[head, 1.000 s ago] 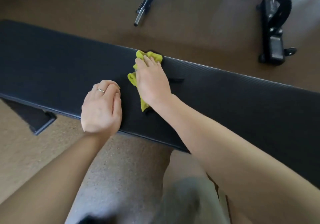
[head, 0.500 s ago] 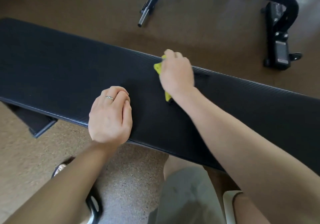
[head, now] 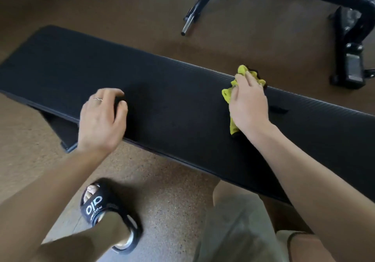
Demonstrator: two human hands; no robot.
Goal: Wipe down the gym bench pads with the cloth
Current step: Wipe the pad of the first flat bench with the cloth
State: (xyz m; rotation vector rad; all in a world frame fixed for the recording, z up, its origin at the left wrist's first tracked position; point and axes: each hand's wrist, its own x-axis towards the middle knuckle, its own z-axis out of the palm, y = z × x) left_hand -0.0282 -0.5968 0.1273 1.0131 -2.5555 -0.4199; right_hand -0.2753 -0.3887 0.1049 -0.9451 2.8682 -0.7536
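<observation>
I am pressing the yellow cloth (head: 233, 93) flat under my right hand (head: 248, 103) at the worktop's (head: 172, 99) far edge, while my left hand's (head: 100, 119) loosely curled fingers (head: 119, 94) are resting empty near its near edge.

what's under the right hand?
A yellow-green cloth, pressed flat on the black bench pad by the right hand. Its edges show past the fingers and beside the wrist; the middle and the pad beneath are covered.
</observation>
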